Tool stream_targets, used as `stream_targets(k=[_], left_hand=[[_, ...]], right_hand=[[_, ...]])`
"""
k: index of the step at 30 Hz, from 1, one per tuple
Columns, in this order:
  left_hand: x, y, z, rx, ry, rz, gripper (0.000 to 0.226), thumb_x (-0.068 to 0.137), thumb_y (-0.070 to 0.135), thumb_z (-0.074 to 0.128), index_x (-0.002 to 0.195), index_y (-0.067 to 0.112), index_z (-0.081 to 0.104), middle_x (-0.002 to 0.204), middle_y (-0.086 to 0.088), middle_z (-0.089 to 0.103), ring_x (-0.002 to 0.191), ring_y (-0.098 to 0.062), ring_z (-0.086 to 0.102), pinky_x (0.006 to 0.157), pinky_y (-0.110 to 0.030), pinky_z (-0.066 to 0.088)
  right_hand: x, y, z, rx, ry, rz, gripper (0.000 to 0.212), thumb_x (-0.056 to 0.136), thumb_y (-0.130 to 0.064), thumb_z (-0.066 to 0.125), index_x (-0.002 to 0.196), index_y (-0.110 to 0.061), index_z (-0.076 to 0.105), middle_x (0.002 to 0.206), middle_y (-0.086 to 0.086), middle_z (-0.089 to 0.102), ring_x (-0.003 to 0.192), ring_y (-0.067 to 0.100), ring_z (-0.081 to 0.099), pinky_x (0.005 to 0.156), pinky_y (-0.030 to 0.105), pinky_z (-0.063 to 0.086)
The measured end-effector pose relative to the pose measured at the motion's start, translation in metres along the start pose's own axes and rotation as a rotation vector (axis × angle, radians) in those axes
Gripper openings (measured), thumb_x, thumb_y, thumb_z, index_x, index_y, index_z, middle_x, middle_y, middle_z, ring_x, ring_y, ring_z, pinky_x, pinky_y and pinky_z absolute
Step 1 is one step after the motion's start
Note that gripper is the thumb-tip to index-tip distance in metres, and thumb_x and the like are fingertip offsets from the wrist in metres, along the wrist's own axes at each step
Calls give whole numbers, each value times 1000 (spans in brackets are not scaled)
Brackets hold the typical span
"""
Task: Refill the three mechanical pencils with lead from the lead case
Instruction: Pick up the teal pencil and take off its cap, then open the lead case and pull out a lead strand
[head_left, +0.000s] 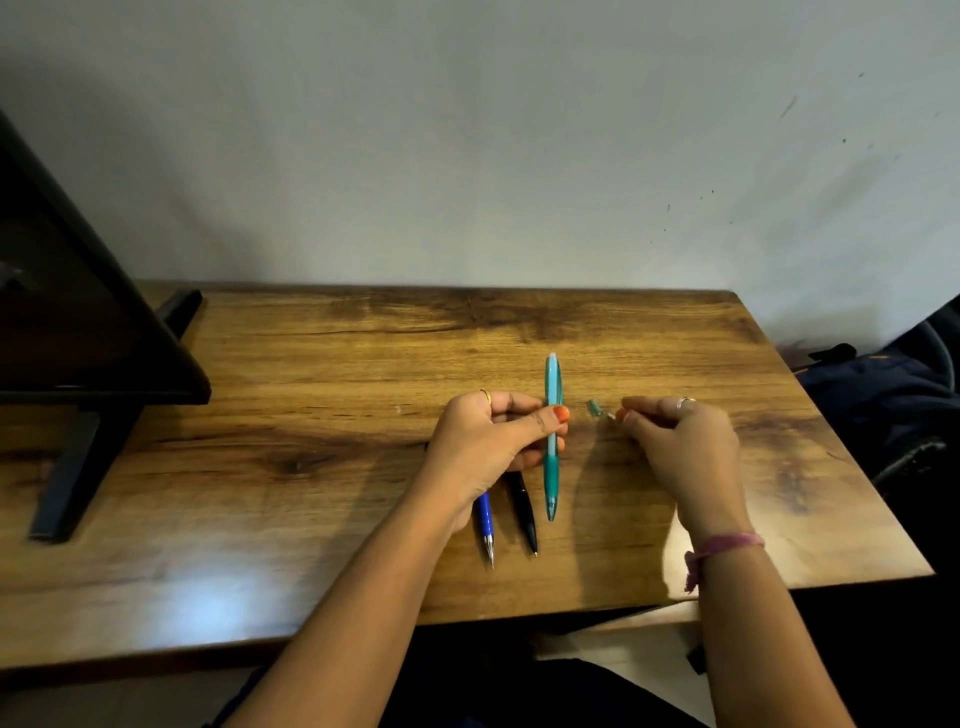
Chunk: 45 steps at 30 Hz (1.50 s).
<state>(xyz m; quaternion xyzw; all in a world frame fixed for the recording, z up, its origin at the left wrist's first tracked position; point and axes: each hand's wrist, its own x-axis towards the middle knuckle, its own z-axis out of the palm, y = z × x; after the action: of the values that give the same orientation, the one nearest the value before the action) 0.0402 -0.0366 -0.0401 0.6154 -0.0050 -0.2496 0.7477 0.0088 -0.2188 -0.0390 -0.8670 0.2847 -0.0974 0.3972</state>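
Unlabelled teal pencil (552, 436) in left hand (485, 441)

Glossy wooden table (322, 364), plastic pencils (552, 436)

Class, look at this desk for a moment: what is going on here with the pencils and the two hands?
A person is working at a wooden table. The left hand holds a teal mechanical pencil around its middle, tip pointing toward the person. The right hand pinches something small near a little teal cap lying on the table; what it pinches is too small to tell. A blue pencil and a black pencil lie on the table, partly under the left hand.
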Motion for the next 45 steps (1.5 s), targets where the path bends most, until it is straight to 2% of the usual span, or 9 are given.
stream_targets(k=[3, 5, 9, 16, 20, 26, 36, 42, 45], left_hand=[[0, 1, 0, -13, 18, 8, 20, 79, 19, 75, 96, 11, 70, 83, -1, 76, 80, -11, 72, 60, -16, 53], [1, 0, 1, -25, 42, 20, 20, 78, 20, 76, 95, 11, 70, 83, -1, 76, 79, -12, 73, 60, -16, 53], [2, -4, 2, -5, 94, 65, 20, 78, 24, 76, 94, 14, 71, 83, 0, 76, 79, -11, 73, 62, -20, 56], [3, -6, 5, 33, 91, 112, 19, 78, 28, 76, 93, 18, 72, 83, 1, 76, 81, -11, 72, 64, -21, 56], [0, 13, -21, 333, 270, 247, 38, 69, 55, 70, 96, 29, 70, 83, 11, 74, 77, -6, 70, 69, -25, 58], [-1, 28, -78, 362, 591, 377, 5, 90, 28, 61, 88, 31, 65, 84, 6, 71, 74, -5, 67, 71, -24, 56], [5, 18, -89, 385, 622, 356, 13, 90, 24, 61, 80, 30, 66, 81, 6, 72, 69, -3, 66, 71, -28, 55], [0, 20, -85, 473, 613, 332, 11, 90, 26, 61, 81, 30, 65, 80, 5, 71, 72, -9, 66, 78, -38, 57], [-4, 23, -84, 585, 586, 255, 7, 90, 30, 61, 84, 32, 62, 84, 4, 70, 79, -13, 66, 78, -37, 57]], right_hand=[[-12, -5, -12, 266, -4, 20, 11, 85, -11, 71, 96, -11, 75, 78, -1, 72, 78, 14, 69, 69, 27, 57], [-26, -14, -16, 411, -159, 59, 11, 81, -15, 75, 91, -12, 74, 71, -1, 73, 69, 8, 69, 56, 17, 52], [-49, -32, -9, 370, -433, 85, 30, 63, -37, 84, 85, -19, 74, 75, -5, 76, 71, 6, 71, 55, 17, 51], [-54, -33, 0, 295, -341, 50, 11, 73, -15, 82, 80, -19, 74, 70, -5, 75, 71, 9, 72, 56, 18, 55], [-49, -26, -1, 235, -295, 67, 12, 71, -11, 84, 76, -15, 74, 68, 2, 74, 70, 17, 73, 67, 32, 60], [-41, -19, -5, -67, -272, 50, 13, 69, -23, 85, 67, -22, 71, 60, -5, 71, 64, 12, 69, 70, 41, 60], [-39, -19, 0, -206, -324, 44, 14, 71, -27, 84, 70, -21, 71, 66, -2, 71, 69, 15, 68, 73, 41, 59], [-40, -19, -2, -295, -321, -31, 21, 74, -29, 82, 62, -29, 64, 62, -10, 66, 64, 5, 62, 55, 23, 47], [-40, -19, -2, -292, -332, -27, 19, 74, -29, 82, 65, -28, 65, 64, -8, 67, 65, 7, 64, 59, 26, 53]])
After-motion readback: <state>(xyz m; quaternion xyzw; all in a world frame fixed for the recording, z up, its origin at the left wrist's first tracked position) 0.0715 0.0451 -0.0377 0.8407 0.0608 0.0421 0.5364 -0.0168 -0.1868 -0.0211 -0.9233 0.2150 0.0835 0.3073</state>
